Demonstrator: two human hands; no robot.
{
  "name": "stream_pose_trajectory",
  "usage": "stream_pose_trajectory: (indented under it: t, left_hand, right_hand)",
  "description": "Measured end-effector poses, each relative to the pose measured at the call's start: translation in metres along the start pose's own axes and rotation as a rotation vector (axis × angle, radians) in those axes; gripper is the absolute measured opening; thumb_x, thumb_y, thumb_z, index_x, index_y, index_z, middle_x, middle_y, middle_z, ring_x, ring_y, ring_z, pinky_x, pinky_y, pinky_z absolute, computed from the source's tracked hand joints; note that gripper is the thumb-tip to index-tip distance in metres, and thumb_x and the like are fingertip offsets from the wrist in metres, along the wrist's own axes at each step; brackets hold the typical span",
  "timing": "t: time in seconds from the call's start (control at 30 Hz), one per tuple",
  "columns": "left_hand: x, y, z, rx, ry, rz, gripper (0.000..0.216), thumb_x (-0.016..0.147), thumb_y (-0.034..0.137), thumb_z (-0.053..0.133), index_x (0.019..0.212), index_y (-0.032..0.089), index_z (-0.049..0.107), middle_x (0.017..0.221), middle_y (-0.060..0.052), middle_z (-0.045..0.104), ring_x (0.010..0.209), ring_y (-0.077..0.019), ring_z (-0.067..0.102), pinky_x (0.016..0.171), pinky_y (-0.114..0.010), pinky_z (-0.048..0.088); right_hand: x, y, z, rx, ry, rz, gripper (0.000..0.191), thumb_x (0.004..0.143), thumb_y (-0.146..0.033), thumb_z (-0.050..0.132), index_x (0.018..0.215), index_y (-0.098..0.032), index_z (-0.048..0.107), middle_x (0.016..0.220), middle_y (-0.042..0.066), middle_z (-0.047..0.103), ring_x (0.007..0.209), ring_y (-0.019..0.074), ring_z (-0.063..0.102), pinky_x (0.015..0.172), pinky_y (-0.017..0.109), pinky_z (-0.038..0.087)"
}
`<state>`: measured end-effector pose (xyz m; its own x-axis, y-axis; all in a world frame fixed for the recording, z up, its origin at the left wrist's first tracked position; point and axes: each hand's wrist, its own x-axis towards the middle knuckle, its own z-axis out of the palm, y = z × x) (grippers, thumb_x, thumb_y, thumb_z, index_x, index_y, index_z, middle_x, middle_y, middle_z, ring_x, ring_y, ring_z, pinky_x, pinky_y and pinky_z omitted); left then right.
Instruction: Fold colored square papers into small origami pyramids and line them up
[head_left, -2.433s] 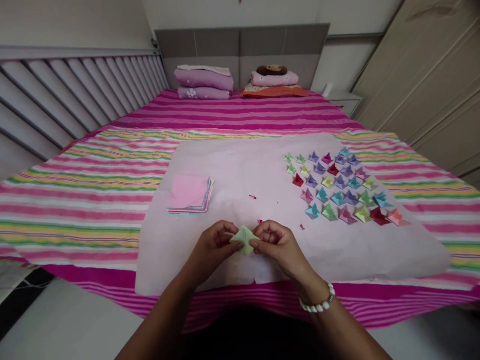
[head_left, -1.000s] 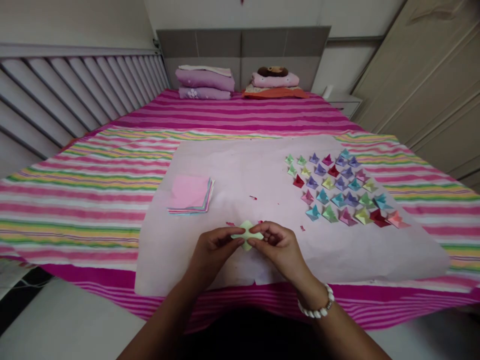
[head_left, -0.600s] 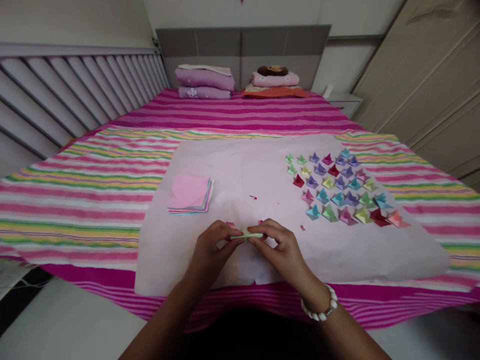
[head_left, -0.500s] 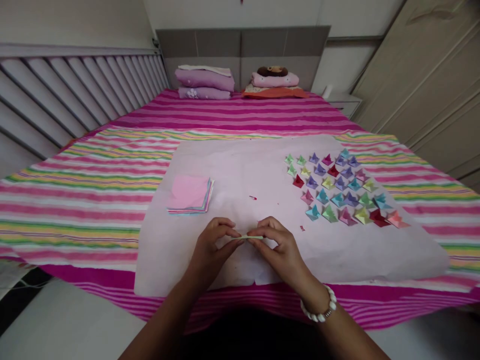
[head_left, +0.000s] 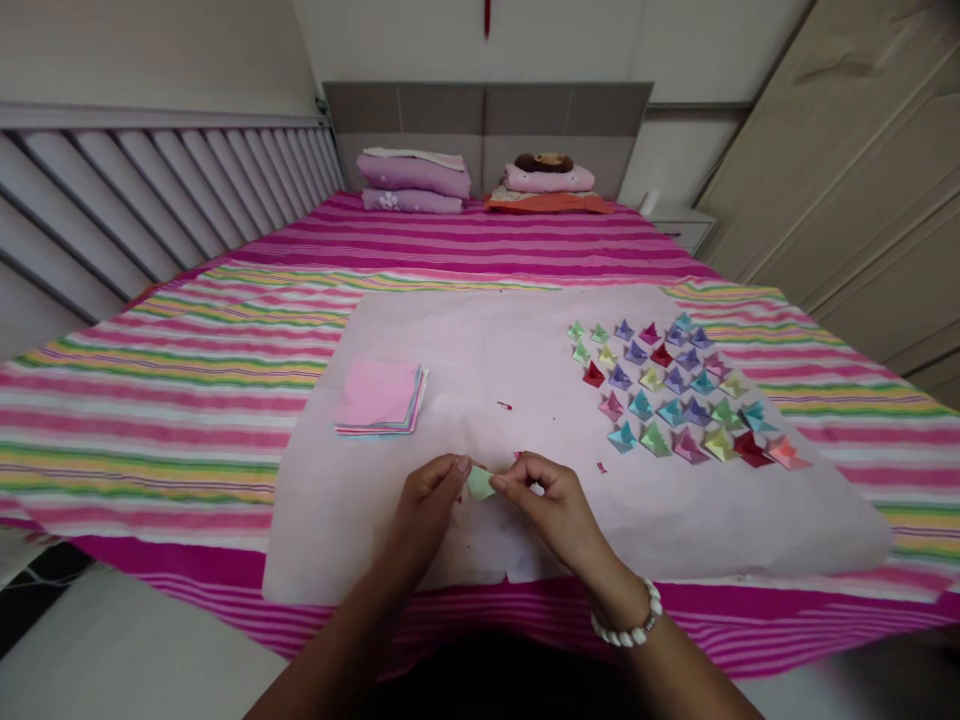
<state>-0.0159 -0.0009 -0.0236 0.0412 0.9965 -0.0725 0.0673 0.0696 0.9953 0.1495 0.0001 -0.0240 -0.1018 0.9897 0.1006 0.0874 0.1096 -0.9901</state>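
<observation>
A small folded piece of pale green paper (head_left: 478, 484) is pinched between my two hands, just above a large white paper sheet (head_left: 540, 520) spread on the bed. My left hand (head_left: 427, 500) grips its left side with fingers closed. My right hand (head_left: 544, 505), a white bead bracelet on its wrist, pinches the right side. To the upper left lies a stack of coloured paper squares (head_left: 379, 398) with pink on top. At the right, several finished folded paper shapes (head_left: 675, 385) in many colours stand in rows on the sheet.
The bed has a striped pink, green and yellow cover (head_left: 187, 380). Folded bedding and pillows (head_left: 416, 180) sit at the headboard. A slatted panel (head_left: 135, 200) runs along the left, wooden wardrobe doors (head_left: 862, 180) along the right. Tiny red paper scraps (head_left: 504, 406) dot the sheet.
The green paper was pressed flat between my fingers and now shows as a smaller folded piece. My hands stayed in the same place. The camera tilted slightly.
</observation>
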Motion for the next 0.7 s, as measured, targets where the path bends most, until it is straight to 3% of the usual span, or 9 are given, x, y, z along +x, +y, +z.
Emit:
stream_pose_trajectory:
  t: [0.17,0.37,0.53,0.7]
  left_hand:
    - [-0.0013,0.0039,0.0044,-0.203,-0.089,-0.103,0.028,0.071,0.038,0.074,0.091,0.018,0.073,0.084,-0.003,0.069,0.08,-0.0162,0.061,0.072,-0.027,0.051]
    - [-0.0014,0.0046,0.0056,-0.275,-0.079,-0.128,0.022,0.067,0.034,0.077,0.076,0.014,0.073,0.068,-0.001,0.068,0.063,-0.011,0.06,0.064,-0.024,0.049]
    - [-0.0034,0.0052,0.0049,-0.207,-0.073,-0.075,0.021,0.066,0.031,0.079,0.067,0.013,0.067,0.055,0.001,0.063,0.055,-0.0104,0.057,0.057,-0.022,0.045]
    - [-0.0027,0.0012,0.007,-0.341,-0.076,-0.098,0.025,0.068,0.03,0.078,0.085,0.015,0.066,0.07,0.001,0.068,0.064,-0.0114,0.063,0.066,-0.025,0.05]
  right_hand:
    - [-0.0019,0.0027,-0.0006,0.06,0.07,0.03,0.025,0.075,-0.035,0.069,0.059,-0.019,0.059,0.057,-0.003,0.052,0.058,0.0128,0.044,0.058,0.026,0.035]
    - [-0.0049,-0.0007,0.0026,0.067,0.104,0.001,0.025,0.076,-0.037,0.069,0.062,-0.019,0.06,0.06,-0.002,0.055,0.062,0.0141,0.047,0.061,0.027,0.037]
    - [-0.0047,-0.006,0.0013,0.039,0.018,-0.022,0.024,0.076,-0.04,0.071,0.066,-0.019,0.064,0.062,-0.001,0.056,0.062,0.0145,0.047,0.061,0.028,0.038]
    - [-0.0047,-0.0022,0.0024,0.097,0.053,0.005,0.027,0.076,-0.041,0.07,0.064,-0.019,0.06,0.062,-0.001,0.056,0.063,0.0147,0.048,0.062,0.028,0.039]
